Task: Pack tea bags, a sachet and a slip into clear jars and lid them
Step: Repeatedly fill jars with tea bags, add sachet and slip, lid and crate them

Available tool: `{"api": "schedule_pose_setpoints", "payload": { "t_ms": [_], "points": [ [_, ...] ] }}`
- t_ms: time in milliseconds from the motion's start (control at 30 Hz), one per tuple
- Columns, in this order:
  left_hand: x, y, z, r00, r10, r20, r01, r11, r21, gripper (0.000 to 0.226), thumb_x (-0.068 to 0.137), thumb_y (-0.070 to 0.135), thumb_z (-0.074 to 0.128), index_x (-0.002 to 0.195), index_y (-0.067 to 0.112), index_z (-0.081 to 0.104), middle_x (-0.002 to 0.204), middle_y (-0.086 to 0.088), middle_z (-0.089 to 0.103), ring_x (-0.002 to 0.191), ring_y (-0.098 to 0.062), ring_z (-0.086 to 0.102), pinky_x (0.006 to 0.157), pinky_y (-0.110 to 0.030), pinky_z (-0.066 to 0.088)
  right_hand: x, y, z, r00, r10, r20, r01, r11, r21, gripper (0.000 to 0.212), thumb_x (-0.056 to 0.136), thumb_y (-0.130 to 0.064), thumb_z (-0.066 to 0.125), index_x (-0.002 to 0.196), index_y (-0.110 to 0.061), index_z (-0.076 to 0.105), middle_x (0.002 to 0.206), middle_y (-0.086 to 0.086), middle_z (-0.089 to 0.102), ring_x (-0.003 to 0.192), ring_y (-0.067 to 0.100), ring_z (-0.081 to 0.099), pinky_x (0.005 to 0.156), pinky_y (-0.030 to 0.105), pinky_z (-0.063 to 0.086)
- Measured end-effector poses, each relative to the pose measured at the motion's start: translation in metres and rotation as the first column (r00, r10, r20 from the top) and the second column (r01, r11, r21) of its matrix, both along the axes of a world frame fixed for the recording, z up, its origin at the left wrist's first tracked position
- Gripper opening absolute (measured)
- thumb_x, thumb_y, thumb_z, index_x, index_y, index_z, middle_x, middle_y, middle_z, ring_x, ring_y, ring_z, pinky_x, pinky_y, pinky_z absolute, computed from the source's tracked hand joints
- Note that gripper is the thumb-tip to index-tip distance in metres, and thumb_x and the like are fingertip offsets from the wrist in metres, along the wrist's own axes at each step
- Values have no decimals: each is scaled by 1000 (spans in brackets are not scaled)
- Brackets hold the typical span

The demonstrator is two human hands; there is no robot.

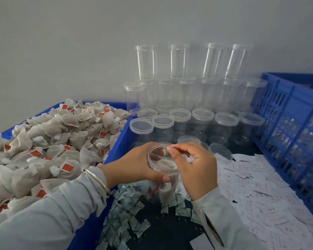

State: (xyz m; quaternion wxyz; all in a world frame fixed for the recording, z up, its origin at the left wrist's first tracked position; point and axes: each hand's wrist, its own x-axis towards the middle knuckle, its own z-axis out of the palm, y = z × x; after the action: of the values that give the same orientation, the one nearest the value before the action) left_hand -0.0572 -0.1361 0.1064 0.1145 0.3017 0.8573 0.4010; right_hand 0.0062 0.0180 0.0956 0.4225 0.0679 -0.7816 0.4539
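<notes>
A plain pale grey wall (79,42) fills the upper half of the view. A solid-sided blue plastic bin (118,141) stands at the left, its near corner reaching toward the middle. At the right stands a blue plastic crate with slotted lattice sides (287,127), set at an angle. Between them lies a dark tabletop (163,230), showing in patches near the bottom edge.

Left hand (139,164): forearm in from lower left, pale sleeve, metal bangle at wrist, fingers curled round a clear jar (163,170). Right hand (193,165): forearm in from below, thumb and forefinger pinching a small sachet (165,152) at the jar's mouth
</notes>
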Motion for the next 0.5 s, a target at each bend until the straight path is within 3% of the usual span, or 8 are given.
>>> {"api": "schedule_pose_setpoints", "payload": {
  "t_ms": [133, 233, 333, 433, 500],
  "points": [
    [5, 7, -1, 1000, 24, -17, -23, 998, 56, 73, 57, 39, 90, 119, 40, 51, 111, 24, 60, 104, 12, 56, 81, -5, 43, 8, 10, -3, 1000, -3, -9, 3, 1000, 29, 6, 78, -15, 74, 84, -12, 75, 79, -15, 64, 74, 3, 61, 73, 11, 47],
    [9, 14, -1, 999, 48, -23, -46, 995, 86, 81, 53, 47, 89, 123, 39, 50, 113, 22, 60, 104, 12, 55, 85, -11, 42, 14, 25, -6, 999, -24, -26, 25, 999, 20, 9, 80, -13, 73, 88, -14, 74, 81, -17, 63, 77, -3, 60, 75, 4, 44],
    [16, 29, 2, 996, 78, -41, -74, 992, 104, 80, 40, 64, 81, 112, 48, 50, 106, 28, 61, 100, 17, 55, 80, -9, 42, 20, 48, -12, 993, -110, -38, 110, 994, 6, 9, 82, -13, 70, 90, -15, 73, 82, -23, 60, 78, -12, 58, 76, 1, 41],
    [22, 43, 5, 992, 104, -75, -94, 988, 124, 62, 40, 70, 76, 95, 65, 49, 95, 40, 60, 92, 23, 53, 70, -2, 41, 22, 80, -26, 975, -217, 49, 213, 974, 74, 8, 84, -9, 69, 91, -9, 74, 84, -5, 69, 76, 3, 60, 73, 5, 42],
    [22, 50, 6, 987, 129, -91, -116, 985, 130, 54, 45, 67, 78, 90, 68, 49, 90, 42, 59, 88, 26, 52, 66, -1, 40, 22, 103, -41, 931, -290, 221, 256, 952, 170, 12, 87, -7, 66, 96, -8, 74, 93, 4, 71, 81, 12, 58, 75, 16, 41]
  ]
}}
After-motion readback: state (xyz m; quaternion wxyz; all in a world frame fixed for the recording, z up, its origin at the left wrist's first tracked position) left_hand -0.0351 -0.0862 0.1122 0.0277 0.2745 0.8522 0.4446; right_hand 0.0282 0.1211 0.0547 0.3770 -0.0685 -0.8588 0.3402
